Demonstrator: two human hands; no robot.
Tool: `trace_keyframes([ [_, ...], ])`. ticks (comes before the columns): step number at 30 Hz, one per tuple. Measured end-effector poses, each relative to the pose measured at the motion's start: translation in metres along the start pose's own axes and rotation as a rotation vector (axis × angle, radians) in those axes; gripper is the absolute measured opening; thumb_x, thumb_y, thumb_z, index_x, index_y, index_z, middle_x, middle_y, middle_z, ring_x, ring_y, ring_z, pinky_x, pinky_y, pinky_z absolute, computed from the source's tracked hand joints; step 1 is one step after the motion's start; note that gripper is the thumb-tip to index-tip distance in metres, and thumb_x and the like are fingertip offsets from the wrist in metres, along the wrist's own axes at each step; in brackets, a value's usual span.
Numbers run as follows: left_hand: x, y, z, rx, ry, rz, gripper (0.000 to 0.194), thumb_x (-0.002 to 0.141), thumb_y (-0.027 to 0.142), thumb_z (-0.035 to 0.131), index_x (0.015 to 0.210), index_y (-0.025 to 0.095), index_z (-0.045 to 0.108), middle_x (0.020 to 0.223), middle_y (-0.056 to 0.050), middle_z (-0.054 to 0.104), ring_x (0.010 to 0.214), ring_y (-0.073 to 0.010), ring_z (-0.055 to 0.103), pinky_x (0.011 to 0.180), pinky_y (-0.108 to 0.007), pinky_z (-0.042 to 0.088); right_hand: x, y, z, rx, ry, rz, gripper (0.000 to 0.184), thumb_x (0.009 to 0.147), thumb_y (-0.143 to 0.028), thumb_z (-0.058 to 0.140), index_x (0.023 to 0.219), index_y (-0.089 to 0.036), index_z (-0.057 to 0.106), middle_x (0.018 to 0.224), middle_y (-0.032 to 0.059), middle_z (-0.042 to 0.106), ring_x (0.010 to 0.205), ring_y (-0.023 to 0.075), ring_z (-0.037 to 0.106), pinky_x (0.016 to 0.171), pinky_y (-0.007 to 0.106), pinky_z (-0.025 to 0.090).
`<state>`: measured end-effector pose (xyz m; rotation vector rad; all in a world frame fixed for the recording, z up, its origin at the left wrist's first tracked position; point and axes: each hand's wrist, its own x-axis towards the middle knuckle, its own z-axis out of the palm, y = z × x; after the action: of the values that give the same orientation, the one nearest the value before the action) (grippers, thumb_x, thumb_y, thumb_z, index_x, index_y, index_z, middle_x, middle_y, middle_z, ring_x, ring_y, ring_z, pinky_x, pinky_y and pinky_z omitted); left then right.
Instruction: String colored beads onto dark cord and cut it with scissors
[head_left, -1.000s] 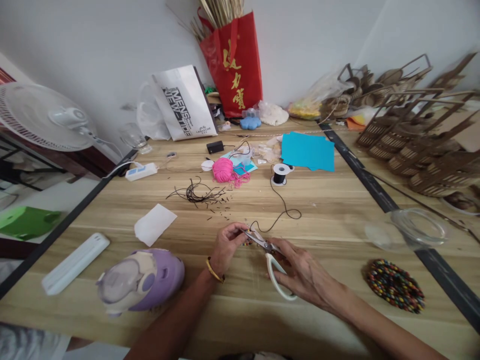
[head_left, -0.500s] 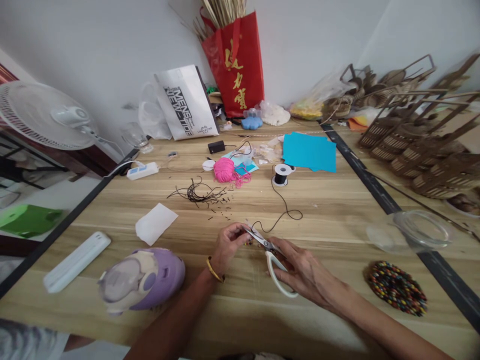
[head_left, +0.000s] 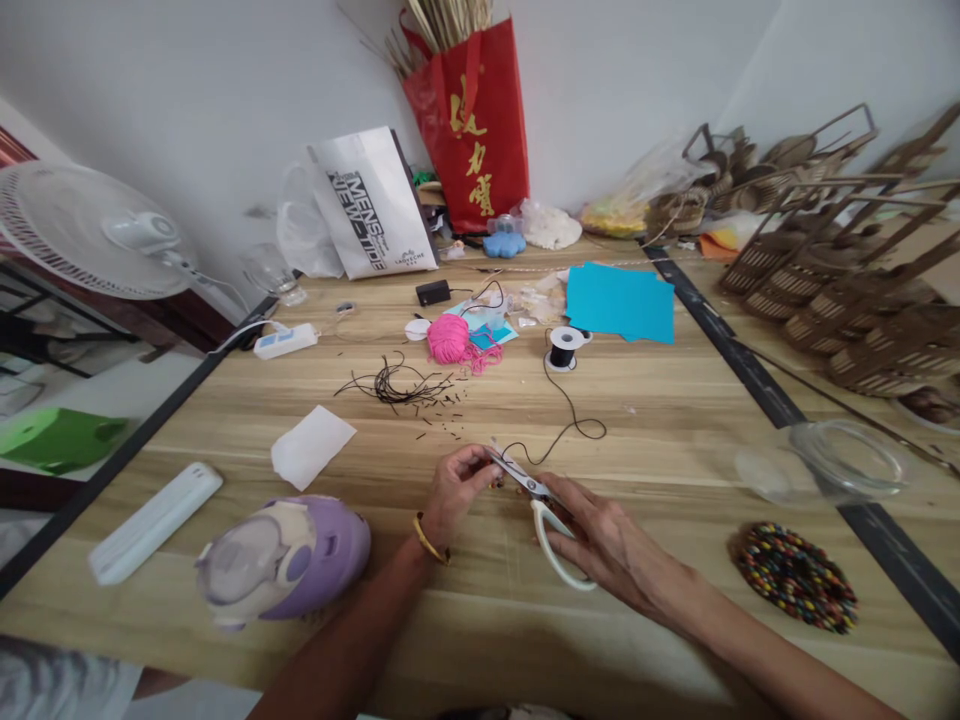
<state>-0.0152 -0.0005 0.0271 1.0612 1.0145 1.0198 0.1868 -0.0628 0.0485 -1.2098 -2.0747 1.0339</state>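
Fingers pinched together, my left hand (head_left: 456,487) holds the end of a thin black cord (head_left: 574,424) close to the scissor tips. My right hand (head_left: 611,535) grips white-handled scissors (head_left: 553,548), whose blades point up and left to my left fingertips. Whether the blades touch the cord is too small to tell. From there the cord loops back over the table to a white spool (head_left: 564,348) wound with black cord. A few small coloured beads (head_left: 495,484) show under the blades, partly hidden by my hands.
Cut black cords (head_left: 394,385) and a pink yarn ball (head_left: 448,338) lie beyond my hands. A purple appliance (head_left: 319,555) and white paper (head_left: 311,447) are left. At right sit a coil of beads (head_left: 796,578), a clear container (head_left: 847,458) and woven baskets (head_left: 817,290).
The scissor handle has shifted very slightly upward in view. Both hands otherwise keep nearly the same place and grip.
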Motion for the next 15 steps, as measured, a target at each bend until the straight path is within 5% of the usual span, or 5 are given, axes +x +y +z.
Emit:
trace_keyframes([
  [15, 0.0013, -0.0008, 0.0001, 0.004, 0.004, -0.015, 0.02, 0.063, 0.026, 0.076, 0.075, 0.013, 0.067, 0.073, -0.003, 0.067, 0.067, -0.0136, 0.059, 0.067, -0.024, 0.047, 0.0051, -0.0034, -0.0023, -0.007, 0.017, -0.025, 0.044, 0.092, -0.021, 0.047, 0.136, -0.022, 0.041, 0.116, 0.0105, 0.062, 0.099, 0.0192, 0.062, 0.086, 0.031, 0.052],
])
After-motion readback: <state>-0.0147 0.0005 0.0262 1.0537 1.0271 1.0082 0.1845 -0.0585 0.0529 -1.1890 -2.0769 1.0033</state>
